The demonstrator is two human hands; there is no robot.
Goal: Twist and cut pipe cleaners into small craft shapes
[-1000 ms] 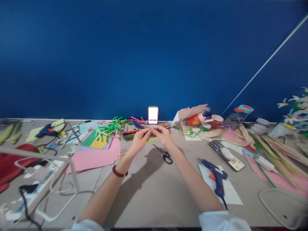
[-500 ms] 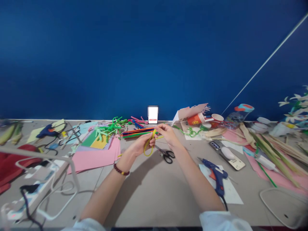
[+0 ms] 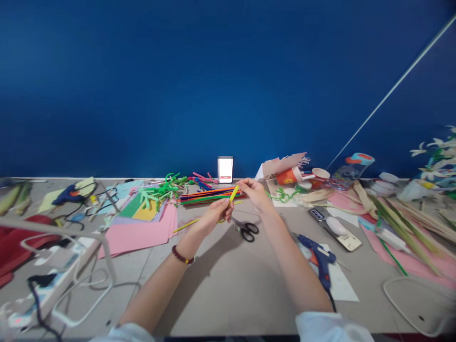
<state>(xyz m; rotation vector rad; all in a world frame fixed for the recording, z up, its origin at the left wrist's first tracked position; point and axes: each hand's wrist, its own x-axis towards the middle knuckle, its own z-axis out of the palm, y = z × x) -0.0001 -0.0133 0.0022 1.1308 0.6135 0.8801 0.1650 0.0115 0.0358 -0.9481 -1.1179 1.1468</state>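
Note:
A fuzzy yellow pipe cleaner (image 3: 234,193) slants up between my two hands. My left hand (image 3: 213,214), with a beaded bracelet at the wrist, pinches its lower part. The fingertips of my right hand (image 3: 255,194) are closed at its upper end. Part of the pipe cleaner is hidden by the left fingers. Black-handled scissors (image 3: 248,230) lie on the table just below and between the hands. Behind the hands is a bundle of coloured pipe cleaners (image 3: 199,196), orange, blue, red and green.
A phone (image 3: 225,170) stands against the blue wall. Pink paper (image 3: 138,236) and bent green pipe cleaners (image 3: 156,192) lie left. A blue glue gun (image 3: 318,260), another phone (image 3: 351,241) and red paper cups (image 3: 288,176) are right. A power strip (image 3: 53,280) with cables occupies the left front.
The yellow loop that hung by my left hand has gone from view, and a straight length now points up. My right hand has moved a little right, away from the left.

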